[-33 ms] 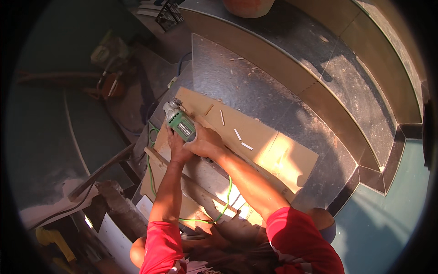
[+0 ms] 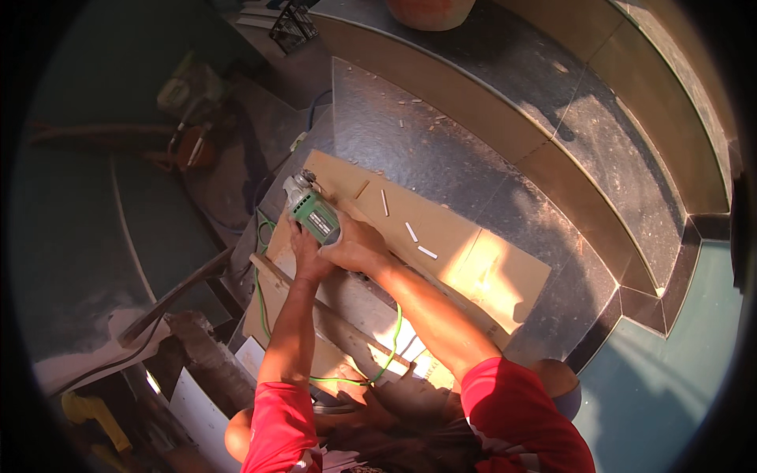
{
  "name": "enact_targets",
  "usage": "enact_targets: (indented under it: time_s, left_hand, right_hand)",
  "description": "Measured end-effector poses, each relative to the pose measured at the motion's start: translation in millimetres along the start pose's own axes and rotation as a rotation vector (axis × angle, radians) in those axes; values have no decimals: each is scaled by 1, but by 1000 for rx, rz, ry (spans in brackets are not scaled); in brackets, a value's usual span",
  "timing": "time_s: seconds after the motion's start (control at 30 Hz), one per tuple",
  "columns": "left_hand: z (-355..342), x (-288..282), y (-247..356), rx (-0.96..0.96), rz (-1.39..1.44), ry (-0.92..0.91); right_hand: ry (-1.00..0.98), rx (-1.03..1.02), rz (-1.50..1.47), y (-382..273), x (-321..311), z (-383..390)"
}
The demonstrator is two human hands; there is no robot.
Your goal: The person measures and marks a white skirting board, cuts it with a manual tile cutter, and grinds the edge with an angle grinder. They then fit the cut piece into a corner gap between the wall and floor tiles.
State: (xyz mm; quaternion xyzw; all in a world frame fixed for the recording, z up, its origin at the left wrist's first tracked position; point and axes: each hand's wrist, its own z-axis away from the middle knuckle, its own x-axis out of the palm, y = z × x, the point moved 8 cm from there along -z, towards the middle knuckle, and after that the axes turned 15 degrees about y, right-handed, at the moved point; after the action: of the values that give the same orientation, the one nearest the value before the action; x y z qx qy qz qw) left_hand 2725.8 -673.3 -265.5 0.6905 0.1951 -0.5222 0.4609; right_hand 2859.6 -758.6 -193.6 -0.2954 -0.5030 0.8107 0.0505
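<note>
Both hands are on a green angle grinder (image 2: 317,219), whose grey metal head (image 2: 298,184) points away from me to the upper left. My right hand (image 2: 359,246) wraps round its body from the right side. Below and left of it, my left hand (image 2: 308,256) closes on the tool; its fingers are partly hidden underneath. A flat brown cardboard sheet (image 2: 481,264) lies beneath the tool and my arms. On it, to the right of the grinder, are several thin white strips (image 2: 412,232) and one brownish strip (image 2: 362,189). A bright green cord (image 2: 396,331) loops between my forearms.
Curved tiled steps (image 2: 473,130) rise at the far right, with small debris on the dark floor. A reddish pot (image 2: 430,11) stands on them. Wooden strips (image 2: 272,272) lie by my left forearm. An orange object (image 2: 195,148) sits far left; a white panel (image 2: 206,418) lies lower left.
</note>
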Motion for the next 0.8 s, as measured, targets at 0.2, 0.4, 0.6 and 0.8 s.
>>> enact_targets:
  time_s: [0.2, 0.4, 0.6, 0.8]
  left_hand:
    - [-6, -5, 11, 41, 2, 85]
    - [-6, -14, 11, 107, -54, 117]
    - [-8, -15, 6, 144, -88, 166]
    - [-5, -8, 2, 177, -93, 224]
  right_hand:
    - [62, -42, -12, 17, 3, -14]
    - [14, -15, -32, 12, 2, -11]
    - [89, -106, -62, 13, 2, -11]
    - [5, -13, -77, 12, 4, -12]
